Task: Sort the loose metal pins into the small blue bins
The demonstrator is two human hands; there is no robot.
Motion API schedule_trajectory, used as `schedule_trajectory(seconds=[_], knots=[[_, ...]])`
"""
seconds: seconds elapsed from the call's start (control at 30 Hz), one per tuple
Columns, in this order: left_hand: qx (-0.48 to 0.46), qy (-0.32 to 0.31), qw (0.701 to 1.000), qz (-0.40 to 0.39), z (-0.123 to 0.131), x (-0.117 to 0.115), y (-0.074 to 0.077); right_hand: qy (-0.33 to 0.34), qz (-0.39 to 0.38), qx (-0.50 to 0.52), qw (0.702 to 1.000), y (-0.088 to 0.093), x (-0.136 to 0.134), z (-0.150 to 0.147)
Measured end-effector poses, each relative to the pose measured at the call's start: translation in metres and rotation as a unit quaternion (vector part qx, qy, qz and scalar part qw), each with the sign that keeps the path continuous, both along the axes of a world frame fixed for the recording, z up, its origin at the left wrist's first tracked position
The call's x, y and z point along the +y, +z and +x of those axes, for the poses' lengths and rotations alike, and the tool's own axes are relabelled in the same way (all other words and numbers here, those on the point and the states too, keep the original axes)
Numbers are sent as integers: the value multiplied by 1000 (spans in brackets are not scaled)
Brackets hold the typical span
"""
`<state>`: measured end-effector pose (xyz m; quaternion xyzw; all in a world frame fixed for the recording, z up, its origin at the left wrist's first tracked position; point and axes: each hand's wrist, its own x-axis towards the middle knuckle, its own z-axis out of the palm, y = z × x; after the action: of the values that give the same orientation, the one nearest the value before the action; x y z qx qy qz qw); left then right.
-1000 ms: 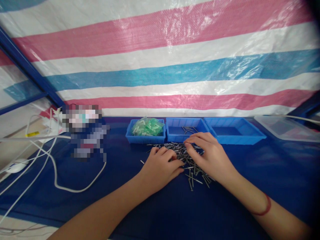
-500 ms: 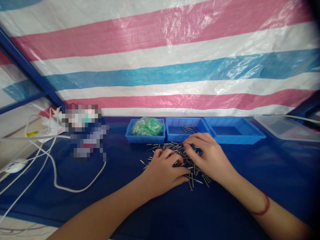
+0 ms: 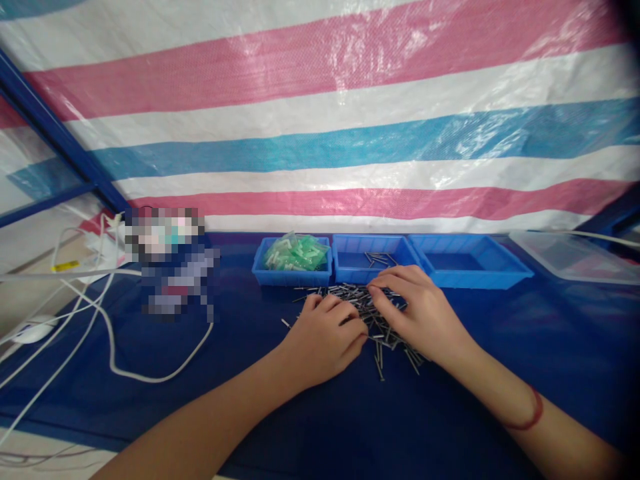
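A loose heap of thin metal nails (image 3: 345,291) lies on the blue table before me. My left hand (image 3: 327,337) rests at the near left side of the heap, its fingers curled and its thumb drawn in against the index finger. Anything within those fingers is hidden. Over the right part of the heap, my right hand (image 3: 419,308) has thumb and index fingertips close together in a pinch; what sits between them is too small to make out. Behind it, the middle blue bin (image 3: 350,270) holds several nails.
The left blue bin (image 3: 293,277) contains green plastic bags (image 3: 295,250) with pale pieces. Another blue bin (image 3: 470,277) stands right of the middle one, beside a clear plastic lid (image 3: 570,257). White cables (image 3: 150,381) loop across the left side. A striped sheet (image 3: 320,153) hangs behind.
My left hand has pulled slightly back to the left, and its thumb, stretched out before, is now folded in. A nail by that thumb is no longer seen there. My right hand has barely moved.
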<state>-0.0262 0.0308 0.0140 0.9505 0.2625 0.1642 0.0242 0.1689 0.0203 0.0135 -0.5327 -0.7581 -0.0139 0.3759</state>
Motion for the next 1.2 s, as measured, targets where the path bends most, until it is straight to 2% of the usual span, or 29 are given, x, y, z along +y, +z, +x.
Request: schedule_trajectory(seconds=[0.23, 0.47, 0.57, 0.73, 0.93, 1.2], knots=[[13, 35, 999, -20, -3, 7, 6, -5, 2, 12, 1000, 5, -1, 1], [-44, 47, 996, -65, -6, 18, 2, -8, 7, 15, 1000, 8, -1, 6], [-48, 26, 996, -76, -6, 18, 7, -9, 5, 16, 1000, 9, -1, 6], [-9, -53, 996, -68, -6, 5, 19, -4, 3, 16, 1000, 10, -2, 6], [54, -42, 997, -39, -9, 1, 22, 9, 12, 15, 1000, 11, -3, 4], [85, -35, 996, -16, -9, -2, 22, 39, 10, 0, 999, 7, -5, -2]])
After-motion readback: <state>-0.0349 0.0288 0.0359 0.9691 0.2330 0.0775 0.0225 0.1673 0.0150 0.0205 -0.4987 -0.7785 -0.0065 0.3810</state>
